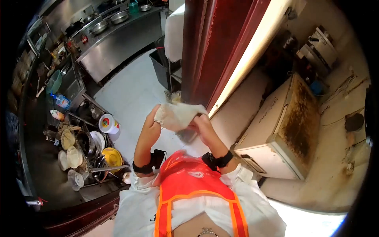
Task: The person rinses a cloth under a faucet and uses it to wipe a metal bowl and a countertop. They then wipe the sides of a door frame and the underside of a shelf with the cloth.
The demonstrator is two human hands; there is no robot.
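Observation:
A white knitted glove or cloth [179,115] is stretched between my two hands, in front of the red apron [197,177]. My left hand [154,117] is at its left end, with the fingers mostly hidden behind or inside the ribbed edge. At the right end, my right hand [200,121] grips the fabric with bent fingers. Both wrists carry black straps.
A dark red door frame [221,47] rises ahead. On the left are a shelf with bowls, a yellow basin [112,159], a white bucket [109,124] and a steel counter [114,51]. A grey bin [160,65] stands ahead, a stained white cabinet [272,130] at right.

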